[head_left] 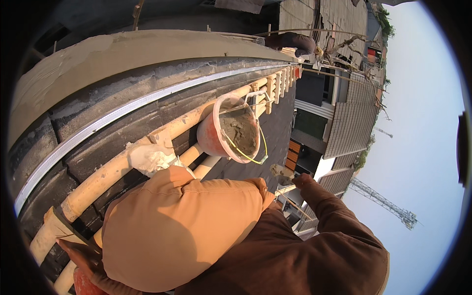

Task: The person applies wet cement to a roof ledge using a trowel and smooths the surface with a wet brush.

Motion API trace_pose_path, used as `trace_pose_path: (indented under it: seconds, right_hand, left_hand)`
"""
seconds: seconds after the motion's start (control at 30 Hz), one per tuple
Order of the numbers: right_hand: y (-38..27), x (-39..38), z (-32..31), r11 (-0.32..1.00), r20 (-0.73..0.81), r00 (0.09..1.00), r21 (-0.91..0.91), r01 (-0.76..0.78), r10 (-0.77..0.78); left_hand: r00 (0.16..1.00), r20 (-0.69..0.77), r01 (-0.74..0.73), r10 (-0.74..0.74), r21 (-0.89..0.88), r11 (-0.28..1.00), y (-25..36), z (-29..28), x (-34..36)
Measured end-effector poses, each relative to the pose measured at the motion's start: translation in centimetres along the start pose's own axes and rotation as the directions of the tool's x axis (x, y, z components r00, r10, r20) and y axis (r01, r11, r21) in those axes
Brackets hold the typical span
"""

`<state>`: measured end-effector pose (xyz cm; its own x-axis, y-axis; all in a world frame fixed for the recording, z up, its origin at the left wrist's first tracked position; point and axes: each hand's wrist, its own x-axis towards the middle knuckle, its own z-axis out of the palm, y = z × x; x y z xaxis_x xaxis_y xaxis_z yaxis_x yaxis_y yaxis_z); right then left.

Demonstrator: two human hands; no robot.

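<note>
My right hand (305, 180), at the end of a brown sleeve, is stretched out to the right of my bent knee. Its fingers are closed on what looks like a trowel (282, 172), smeared with grey-beige mortar. Left of it a reddish plastic bucket (209, 130) rests tilted on a bamboo ladder (189, 120). Wet grey mortar (240, 132) fills much of the bucket, and its wire handle hangs over the rim. My left hand does not show; a shadowed brown shape (81, 258) at the lower left is too unclear to name.
Dark roof tiles (93, 157) lie under the ladder. A pale metal strip (123, 104) runs along them below a plastered ridge (98, 61). Another person (297, 43) bends over at the far end. Whitish crumpled material (152, 157) lies by my knee. Buildings and a crane (383, 201) stand beyond.
</note>
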<state>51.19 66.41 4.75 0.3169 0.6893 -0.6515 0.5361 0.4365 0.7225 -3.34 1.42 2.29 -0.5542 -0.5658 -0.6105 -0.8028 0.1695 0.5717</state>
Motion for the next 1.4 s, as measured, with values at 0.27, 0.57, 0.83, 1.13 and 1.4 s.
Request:
trace_pose_path:
  seconds: [0.27, 0.57, 0.83, 1.13, 1.4]
  right_hand:
    - [-0.8, -3.7, -12.6, 0.714, 0.146, 0.965, 0.698, 0.053, -0.215]
    - [-13.2, -1.4, 1.2, 0.268, 0.064, 0.936, 0.963, 0.033, -0.346]
    - [-8.1, -2.8, 3.6, 0.738, 0.319, 0.941, 0.661, -0.137, -0.110]
    - [-11.3, -2.5, 5.0, 0.782, -0.582, 0.779, 0.365, 0.505, -0.232]
    - [-12.3, -0.4, 15.9, 0.552, -0.201, 0.975, 0.804, 0.222, -0.098]
  left_hand:
    - [0.999, 0.039, -0.010, 0.008, 0.057, 0.998, -0.5, 0.1, -0.9]
    - [0.994, 0.094, 0.070, -0.061, -0.095, 0.993, -1.2, -1.5, 1.4]
    - [0.998, 0.067, 0.023, -0.021, -0.030, 0.999, -1.3, -0.9, 0.9]
    - [0.998, 0.064, 0.005, -0.002, -0.042, 0.999, -1.8, -0.1, 0.6]
    - [0.998, 0.068, 0.012, -0.006, -0.087, 0.996, -2.1, -0.3, 0.7]
